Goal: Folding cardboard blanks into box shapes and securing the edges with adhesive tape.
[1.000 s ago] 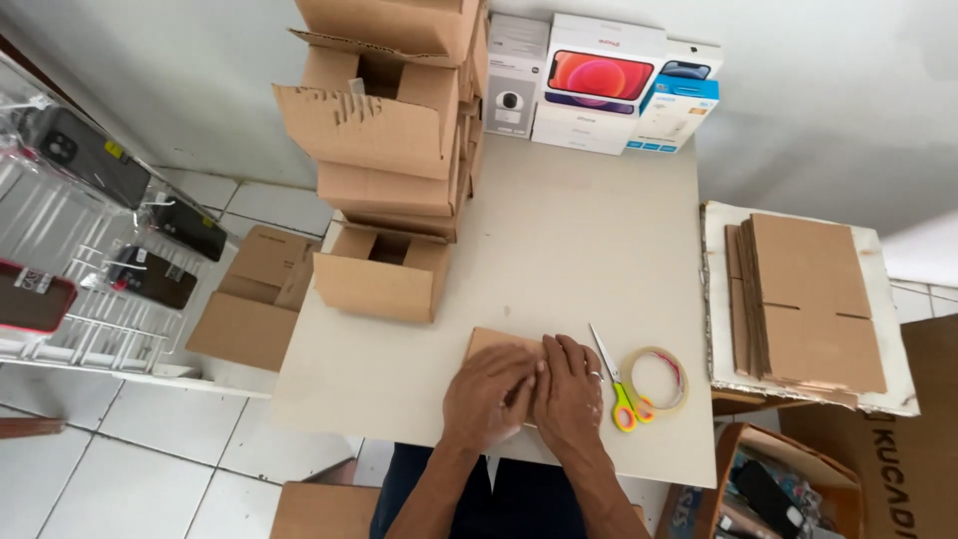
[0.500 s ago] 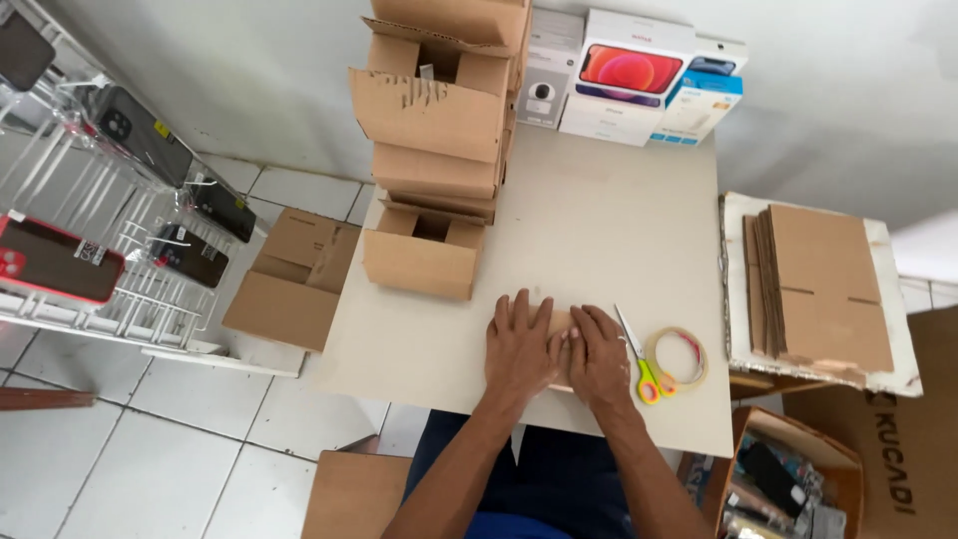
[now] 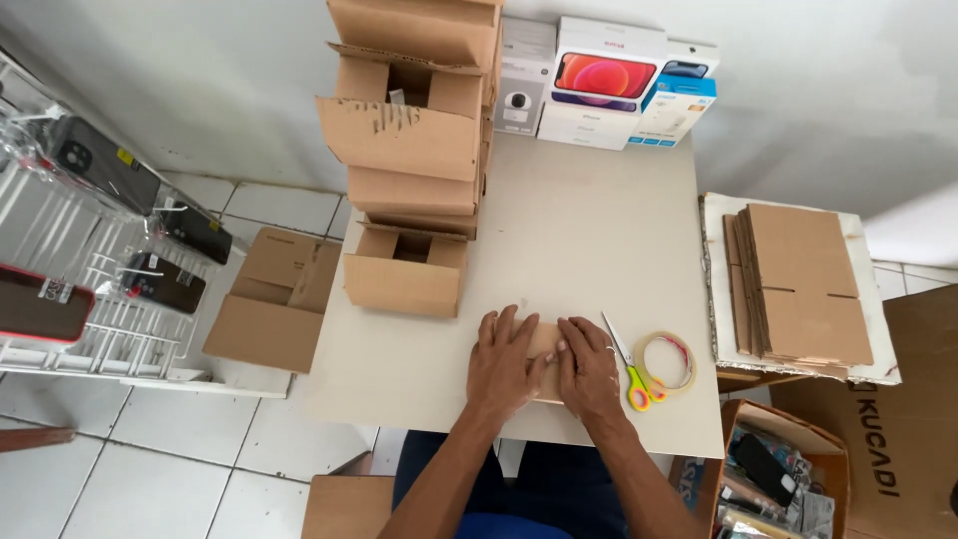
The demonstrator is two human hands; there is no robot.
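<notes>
A flat piece of cardboard [image 3: 544, 342] lies at the near edge of the beige table [image 3: 579, 250]. My left hand [image 3: 504, 364] presses down on its left part, fingers spread. My right hand [image 3: 587, 367] lies flat on its right part, beside the left hand. Most of the cardboard is hidden under both palms. Just right of my right hand are scissors [image 3: 629, 364] with yellow-green handles and a roll of clear tape [image 3: 667, 361].
Open cardboard boxes [image 3: 409, 160] are stacked at the table's left, one small open box [image 3: 404, 271] in front. Product boxes [image 3: 604, 85] stand at the far edge. Flat cardboard sheets [image 3: 798, 284] lie on a side stand at right. A wire rack [image 3: 90, 260] with phone cases stands left.
The view has shifted right and slightly closer. Both hands stay pressed on the cardboard, spread a bit wider apart than before.
</notes>
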